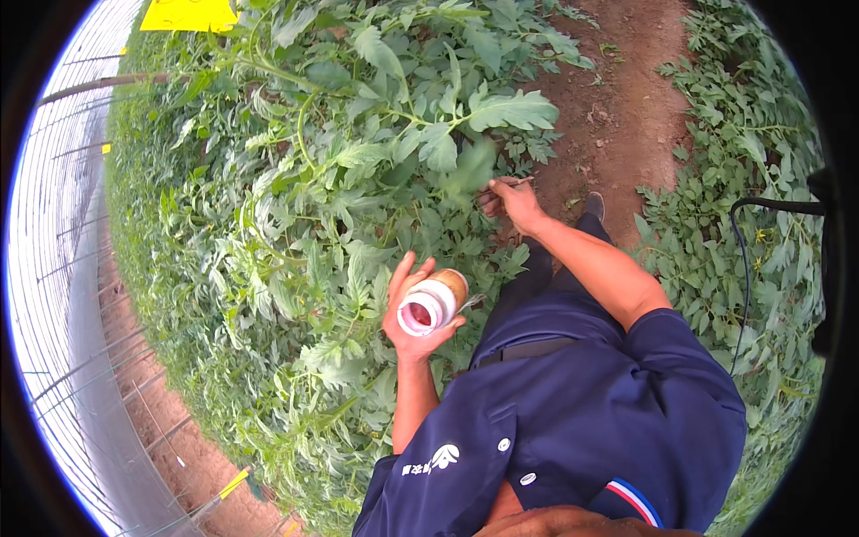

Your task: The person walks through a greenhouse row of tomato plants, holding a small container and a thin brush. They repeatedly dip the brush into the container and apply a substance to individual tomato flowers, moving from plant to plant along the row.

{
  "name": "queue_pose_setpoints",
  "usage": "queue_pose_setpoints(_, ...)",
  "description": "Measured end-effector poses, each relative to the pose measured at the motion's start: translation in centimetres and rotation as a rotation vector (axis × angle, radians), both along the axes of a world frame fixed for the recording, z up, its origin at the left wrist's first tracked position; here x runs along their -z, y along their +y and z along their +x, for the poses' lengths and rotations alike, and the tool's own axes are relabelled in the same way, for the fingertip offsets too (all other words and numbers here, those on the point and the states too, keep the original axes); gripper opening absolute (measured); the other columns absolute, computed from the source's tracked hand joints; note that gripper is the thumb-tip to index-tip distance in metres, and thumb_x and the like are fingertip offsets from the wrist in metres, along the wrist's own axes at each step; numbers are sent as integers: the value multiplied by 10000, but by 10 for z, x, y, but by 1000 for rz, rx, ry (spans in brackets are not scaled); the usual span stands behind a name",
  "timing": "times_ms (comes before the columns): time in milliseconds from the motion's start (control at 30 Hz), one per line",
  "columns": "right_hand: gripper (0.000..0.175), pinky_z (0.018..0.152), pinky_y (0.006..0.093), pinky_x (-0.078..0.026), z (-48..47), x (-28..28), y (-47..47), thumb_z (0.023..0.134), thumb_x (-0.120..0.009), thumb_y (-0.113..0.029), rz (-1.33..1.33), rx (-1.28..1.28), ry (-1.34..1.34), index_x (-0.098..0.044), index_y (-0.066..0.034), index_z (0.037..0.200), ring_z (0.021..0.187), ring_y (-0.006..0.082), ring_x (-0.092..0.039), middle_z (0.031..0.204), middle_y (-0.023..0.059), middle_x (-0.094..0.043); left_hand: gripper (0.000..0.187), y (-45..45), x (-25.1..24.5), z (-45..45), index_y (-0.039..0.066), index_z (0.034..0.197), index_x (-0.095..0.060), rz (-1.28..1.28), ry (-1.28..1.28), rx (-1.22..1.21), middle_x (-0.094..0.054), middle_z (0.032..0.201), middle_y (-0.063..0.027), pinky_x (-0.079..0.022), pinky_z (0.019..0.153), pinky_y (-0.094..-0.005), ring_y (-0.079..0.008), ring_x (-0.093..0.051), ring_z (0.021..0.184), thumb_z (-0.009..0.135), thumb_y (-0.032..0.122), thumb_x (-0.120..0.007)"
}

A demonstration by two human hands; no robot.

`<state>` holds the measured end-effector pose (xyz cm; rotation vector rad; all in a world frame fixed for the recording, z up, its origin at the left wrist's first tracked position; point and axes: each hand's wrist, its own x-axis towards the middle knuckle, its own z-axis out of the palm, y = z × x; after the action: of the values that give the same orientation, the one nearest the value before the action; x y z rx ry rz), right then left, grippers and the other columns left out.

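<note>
My left hand is wrapped around a small open bottle with a white neck and a brownish body. Its mouth tilts towards me, and something pinkish-red shows inside. Thin pale strands stick out beside the bottle. Farther forward and to the right, my right hand pinches a thin brown stick; its tip cannot be made out. That hand is at the edge of leafy tomato plants, beside a blurred leaf. Foliage hides the stems lower down.
A bare soil path runs between the plants and another tomato row with small yellow flowers. My shoe is on the path. A yellow sticky card hangs at the upper left. A black cable loops at the right.
</note>
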<state>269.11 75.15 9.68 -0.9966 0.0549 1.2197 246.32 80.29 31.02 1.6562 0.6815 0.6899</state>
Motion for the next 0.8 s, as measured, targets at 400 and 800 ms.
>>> queue_pose_setpoints(400, 375, 742, 347, -586, 107, 6, -103, 1094, -494, -270, -23, 346, -20, -668, 37, 1219, 781, 175, -708, 997, 126, -741, 983, 89, 53, 217, -68, 1471, -497, 174, -157, 322, -474, 1556, -197, -526, 1100, -443, -320, -577, 1341, 631, 83, -985)
queue_pose_setpoints(800, 263, 767, 309, -603, 65, 13, 9, 1082, -570, -160, 165, 208, -255, -659, 2, 1270, 866, 148, -728, 1077, 115, -752, 1014, 169, -38, 181, -41, 1564, -399, 131, -226, 20, -555, 1477, -231, -519, 1096, -454, -297, -597, 1288, 695, -50, -923)
